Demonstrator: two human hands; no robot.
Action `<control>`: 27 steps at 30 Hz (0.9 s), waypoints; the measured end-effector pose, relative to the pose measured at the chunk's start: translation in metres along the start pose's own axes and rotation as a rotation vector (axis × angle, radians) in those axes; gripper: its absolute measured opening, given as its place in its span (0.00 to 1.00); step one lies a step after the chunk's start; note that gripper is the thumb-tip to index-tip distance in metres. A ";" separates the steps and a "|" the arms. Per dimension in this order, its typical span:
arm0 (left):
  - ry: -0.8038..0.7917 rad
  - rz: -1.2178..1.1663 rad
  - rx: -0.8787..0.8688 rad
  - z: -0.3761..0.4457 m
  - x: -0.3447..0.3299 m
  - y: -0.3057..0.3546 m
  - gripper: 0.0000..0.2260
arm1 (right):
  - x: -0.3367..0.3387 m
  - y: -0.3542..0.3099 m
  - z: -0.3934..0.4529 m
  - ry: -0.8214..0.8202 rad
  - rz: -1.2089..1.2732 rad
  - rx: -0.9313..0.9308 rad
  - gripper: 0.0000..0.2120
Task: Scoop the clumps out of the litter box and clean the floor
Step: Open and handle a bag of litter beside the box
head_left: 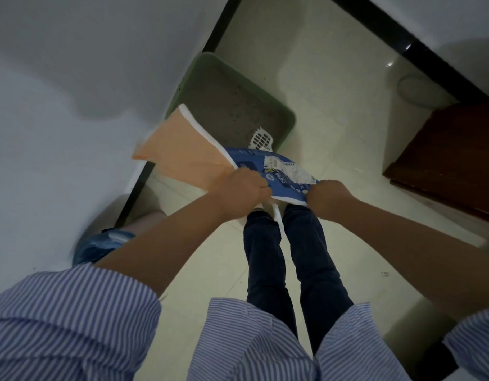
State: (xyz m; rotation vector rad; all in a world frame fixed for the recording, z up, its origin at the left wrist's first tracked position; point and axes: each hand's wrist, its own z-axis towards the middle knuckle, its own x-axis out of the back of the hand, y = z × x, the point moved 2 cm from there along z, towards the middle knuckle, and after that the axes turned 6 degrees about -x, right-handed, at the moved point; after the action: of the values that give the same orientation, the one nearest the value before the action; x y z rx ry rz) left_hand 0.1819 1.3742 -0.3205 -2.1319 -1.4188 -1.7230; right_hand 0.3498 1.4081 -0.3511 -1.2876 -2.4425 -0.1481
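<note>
A green litter box (288, 116) with grey litter stands on the tiled floor against the wall. A white slotted scoop (261, 139) rests at its near right corner. In front of it I hold a bag (282, 174), blue and white at the near end and orange (180, 152) at the far end, stretched between both hands. My left hand (242, 188) grips the bag at its middle. My right hand (327, 198) grips its near right corner. A white strip (279, 221) hangs from the bag between my legs.
A blue-lined bin (100, 246) stands by the wall at lower left. A dark wooden cabinet (452, 160) is at the right. A round white object (416, 89) lies on the floor at the far right. Black skirting runs along both walls.
</note>
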 end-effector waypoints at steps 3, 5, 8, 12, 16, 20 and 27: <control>0.021 -0.049 0.037 -0.016 -0.007 -0.014 0.20 | 0.004 -0.015 -0.006 -0.046 0.063 0.046 0.15; 0.031 -0.084 0.058 -0.022 -0.009 -0.016 0.20 | 0.004 -0.023 -0.011 -0.099 0.049 0.043 0.15; 0.105 -0.104 0.104 -0.018 -0.016 -0.015 0.21 | 0.000 -0.021 -0.010 -0.141 0.095 -0.030 0.14; 0.174 -0.085 0.169 -0.017 -0.031 -0.018 0.18 | -0.005 -0.014 -0.012 -0.154 0.130 -0.047 0.14; 0.286 -0.061 0.269 -0.022 -0.042 -0.019 0.08 | -0.016 -0.014 -0.022 -0.187 0.144 -0.032 0.17; 0.203 -0.139 0.473 -0.030 -0.051 -0.028 0.11 | -0.027 -0.011 -0.027 -0.211 0.199 -0.081 0.16; 0.196 -0.101 0.392 -0.014 -0.052 -0.014 0.21 | -0.047 -0.002 -0.032 -0.248 0.302 -0.139 0.18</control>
State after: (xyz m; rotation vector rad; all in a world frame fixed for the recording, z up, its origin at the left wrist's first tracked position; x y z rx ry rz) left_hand 0.1648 1.3432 -0.3638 -1.6704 -1.6642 -1.4807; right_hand 0.3813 1.3627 -0.3392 -1.8159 -2.4320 -0.0827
